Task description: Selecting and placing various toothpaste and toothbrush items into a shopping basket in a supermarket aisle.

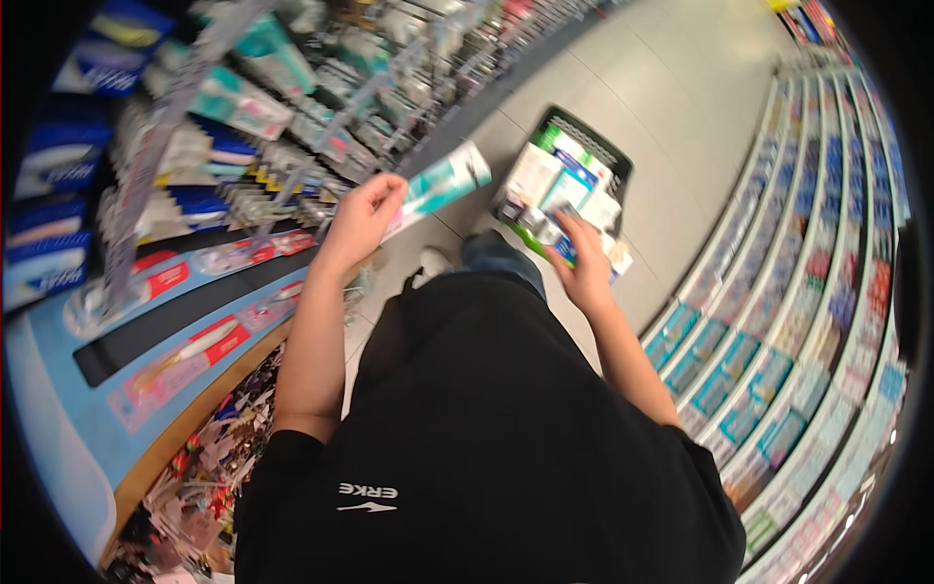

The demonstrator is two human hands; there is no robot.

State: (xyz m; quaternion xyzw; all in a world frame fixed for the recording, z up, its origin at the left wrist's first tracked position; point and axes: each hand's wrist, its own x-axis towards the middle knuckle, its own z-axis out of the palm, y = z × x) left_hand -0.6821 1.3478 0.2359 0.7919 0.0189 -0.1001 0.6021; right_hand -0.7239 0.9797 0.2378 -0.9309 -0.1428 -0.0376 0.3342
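Note:
My left hand (368, 219) pinches one end of a flat white and teal retail package (449, 182) between thumb and fingers. The package points away to the right, apart from the display rack. A dark plastic shopping basket (626, 164) lies ahead of my body, filled with boxed and bagged goods. Among them are a blue and white package (569, 191), a white box (531, 174) and green packaging (558, 139). Over the basket's near end, my right hand (587, 266) rests its fingers on or just above the goods. Whether it grips one is hidden.
On the left, hanging packages (241, 102) crowd a peg rack above a light blue shelf (66, 365) with a wooden edge. Small accessories (204, 467) fill the area below. Curved-looking stocked shelves (795, 292) line the right. A tiled floor (686, 95) runs between them.

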